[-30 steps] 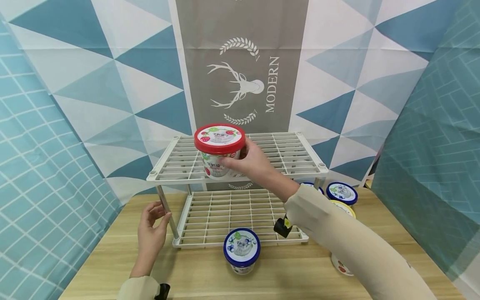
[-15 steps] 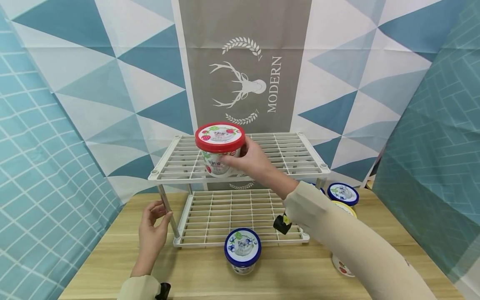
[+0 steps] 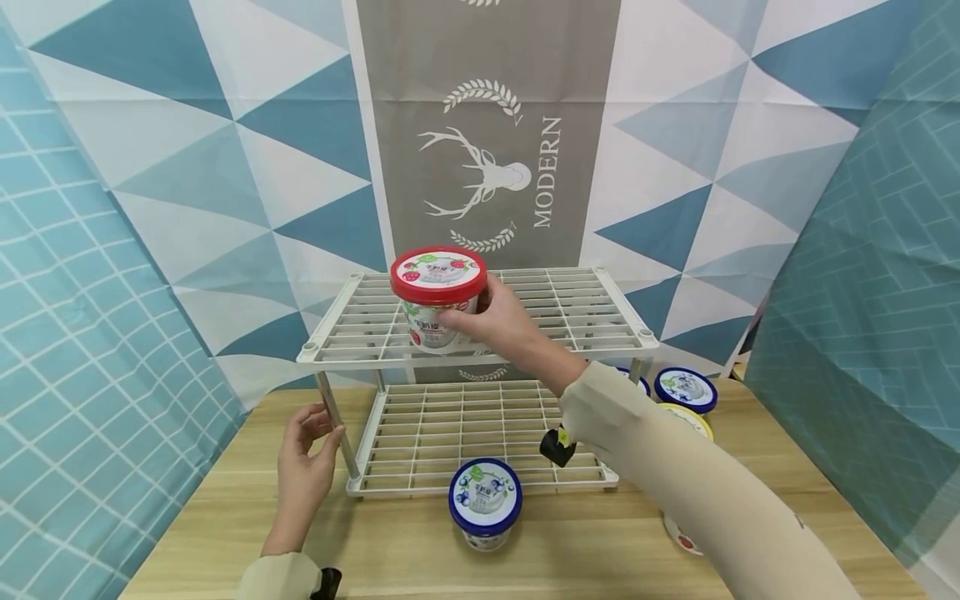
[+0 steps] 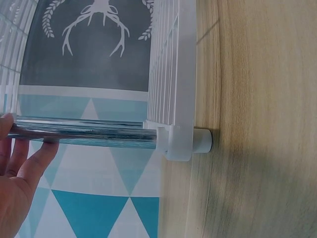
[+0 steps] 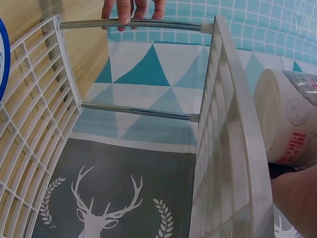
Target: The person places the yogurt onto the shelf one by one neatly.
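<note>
My right hand [image 3: 502, 323] grips a white tub with a red lid [image 3: 438, 275] and strawberry pictures, at the front left of the rack's upper shelf [image 3: 558, 312]. In the right wrist view the base of the tub [image 5: 292, 119] is close to that shelf; I cannot tell whether they touch. My left hand [image 3: 306, 454] holds the rack's front left metal post [image 4: 99, 133] between thumb and fingers. A blue-lidded tub [image 3: 485, 500] with blueberry pictures stands on the table before the rack's lower shelf [image 3: 461, 433].
Right of the rack, partly behind my right sleeve [image 3: 675, 467], are more tubs: a blue-lidded one [image 3: 686, 388], a yellow-lidded one [image 3: 693, 417] and others mostly hidden. A patterned cloth [image 3: 300, 167] hangs behind the rack. The wooden table [image 3: 225, 517] carries everything.
The red-lidded tub and my right hand have shifted only very slightly. My left hand stays at the post, and the other tubs have not moved.
</note>
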{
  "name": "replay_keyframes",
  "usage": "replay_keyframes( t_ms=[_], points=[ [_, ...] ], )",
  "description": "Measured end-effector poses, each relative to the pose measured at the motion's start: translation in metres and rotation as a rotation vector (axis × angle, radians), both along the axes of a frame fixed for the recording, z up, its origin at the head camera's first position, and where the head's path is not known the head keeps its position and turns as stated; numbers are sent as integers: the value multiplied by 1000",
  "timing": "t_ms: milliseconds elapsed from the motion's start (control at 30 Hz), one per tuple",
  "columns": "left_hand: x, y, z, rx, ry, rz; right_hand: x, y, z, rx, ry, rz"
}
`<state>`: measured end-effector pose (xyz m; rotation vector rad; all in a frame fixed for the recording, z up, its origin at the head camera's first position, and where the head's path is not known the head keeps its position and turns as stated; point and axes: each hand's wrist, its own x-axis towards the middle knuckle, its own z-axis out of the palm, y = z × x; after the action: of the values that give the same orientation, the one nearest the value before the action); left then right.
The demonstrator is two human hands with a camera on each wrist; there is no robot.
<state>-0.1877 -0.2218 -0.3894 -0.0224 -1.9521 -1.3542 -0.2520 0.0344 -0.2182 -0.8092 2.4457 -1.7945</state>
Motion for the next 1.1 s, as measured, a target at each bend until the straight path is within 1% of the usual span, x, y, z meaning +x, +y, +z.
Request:
replay_keyframes(
  t_ms=[200,300,433,567,700,767,800,900,933,1000,1100],
  points=[
    [1,0,0,0,-12,7,-2,-2,-1,-3,-3,12],
    [-1,0,-1,-2,-3,9,-2,-3,-1,-4,-1,13],
    [-8,-6,-10,-2,-8,11,-3,-5,-2,-1,0,12],
    [-16,-13,-21,-6,-47,13,-4,-8,-3,-15,3,26],
    [-18,-16,-24,3,-77,2,-5,-11,-3,-35,5,43],
    [-17,-16,-24,15,-84,1,-5,-12,-3,-37,5,47],
    [-16,-15,-22,18,-86,2,-5,-13,-3,-37,5,50],
    [-8,-8,-11,13,-67,-2,-6,-16,-4,-34,2,52],
    [-8,-8,-11,11,-67,0,-6,-17,-5,-34,0,53],
    [-5,-5,-7,14,-58,-3,-7,-19,-5,-34,-2,50],
    [-2,-4,-4,13,-51,-7,-8,-22,-6,-29,-1,41]
  ],
)
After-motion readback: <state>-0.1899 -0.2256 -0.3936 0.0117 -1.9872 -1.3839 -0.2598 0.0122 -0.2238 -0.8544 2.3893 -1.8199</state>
